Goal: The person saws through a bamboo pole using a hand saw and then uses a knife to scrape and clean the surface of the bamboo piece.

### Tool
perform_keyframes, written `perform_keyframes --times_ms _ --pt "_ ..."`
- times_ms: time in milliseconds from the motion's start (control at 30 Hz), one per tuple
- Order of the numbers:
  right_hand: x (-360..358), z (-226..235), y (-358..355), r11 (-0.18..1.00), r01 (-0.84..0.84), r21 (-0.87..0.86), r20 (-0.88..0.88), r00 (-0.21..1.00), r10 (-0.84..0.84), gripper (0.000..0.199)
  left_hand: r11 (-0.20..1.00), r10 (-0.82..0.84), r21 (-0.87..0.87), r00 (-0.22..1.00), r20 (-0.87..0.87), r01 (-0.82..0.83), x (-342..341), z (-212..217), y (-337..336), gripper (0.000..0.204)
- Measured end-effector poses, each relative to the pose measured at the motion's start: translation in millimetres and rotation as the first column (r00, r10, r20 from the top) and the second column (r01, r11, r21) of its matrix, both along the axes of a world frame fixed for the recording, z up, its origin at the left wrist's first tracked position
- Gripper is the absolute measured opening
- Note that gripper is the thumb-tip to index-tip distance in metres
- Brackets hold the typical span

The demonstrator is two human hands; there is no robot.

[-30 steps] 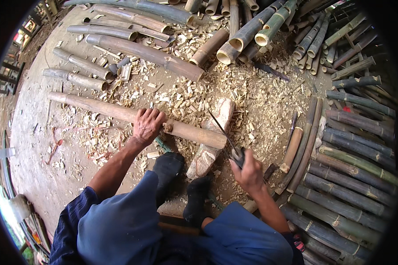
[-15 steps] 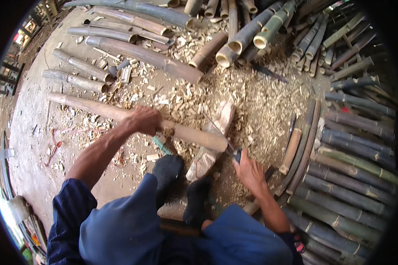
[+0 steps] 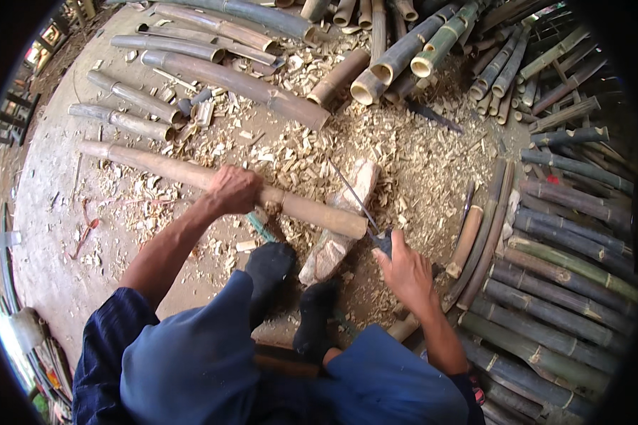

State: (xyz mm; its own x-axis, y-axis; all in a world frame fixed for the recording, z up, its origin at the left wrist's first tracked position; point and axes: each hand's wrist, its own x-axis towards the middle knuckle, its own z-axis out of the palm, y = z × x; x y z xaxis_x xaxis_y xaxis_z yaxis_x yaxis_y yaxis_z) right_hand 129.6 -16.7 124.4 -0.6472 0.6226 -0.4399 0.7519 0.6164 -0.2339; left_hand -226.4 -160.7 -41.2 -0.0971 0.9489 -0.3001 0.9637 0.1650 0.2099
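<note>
Your left hand [image 3: 232,190] grips the bamboo pole [image 3: 191,177] resting across the wood block [image 3: 337,234]. Your right hand [image 3: 404,273] is closed on the knife [image 3: 361,212] at the pole's end (shavings [image 3: 290,156] show trimming well underway; much of the pole appears unworked).

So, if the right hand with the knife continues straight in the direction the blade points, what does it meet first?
The right hand aims its knife up and to the left. The first thing in that line looks like the cut end of the bamboo pole resting on the wooden block, though depth is hard to judge.
</note>
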Motion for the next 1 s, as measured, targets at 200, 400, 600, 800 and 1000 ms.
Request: perform_keyframes --times_ms 200,400,600,800,1000 --pt "22.5 -27.7 -4.0 0.991 -0.066 0.113 -0.11 0.991 0.079 0.037 0.957 0.049 0.285 0.998 0.038 -0.058 12.4 -0.8 -3.2 0.022" --pt "-2.8 6.3 3.1 1.0 -0.027 -0.002 -0.016 0.999 0.027 0.034 0.879 0.071 0.474 0.997 -0.023 -0.052 14.0 -11.6 -19.5 0.026" --pt "19.5 -25.8 -1.1 0.998 -0.03 0.054 -0.045 0.998 0.033 0.034 0.836 0.1 0.545 0.994 -0.048 -0.058 23.7 -14.6 -18.2 0.036" --pt "6.3 0.2 5.7 1.0 -0.005 0.003 0.002 1.0 0.005 0.033 0.971 0.065 0.226 0.997 0.048 -0.074 14.6 20.3 -5.9 0.051" --pt "24.5 -21.4 -2.0 0.999 -0.006 0.035 -0.294 0.956 0.016 0.03 0.993 0.072 -0.099 0.989 0.133 -0.059 7.0 29.3 17.8 0.027"
